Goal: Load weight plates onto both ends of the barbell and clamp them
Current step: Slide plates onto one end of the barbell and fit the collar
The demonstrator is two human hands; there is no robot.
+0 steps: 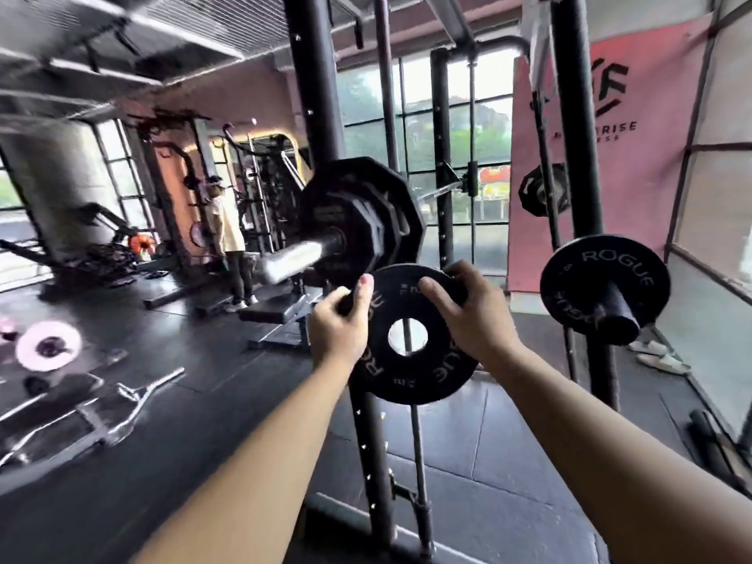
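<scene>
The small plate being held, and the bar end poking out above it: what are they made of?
Small plate: matte black with pale ROGUE lettering, probably rubber-coated or painted metal; the look leaves that open. Bar end: bright silvery with glare, apparently bare or plated steel, though blurred.

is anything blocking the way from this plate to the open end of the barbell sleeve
Nothing visible does. The small plate, gripped by the left hand and right hand, sits below and right of the bare sleeve, and no clamp shows on it before the loaded plates, though it is blurred.
</scene>
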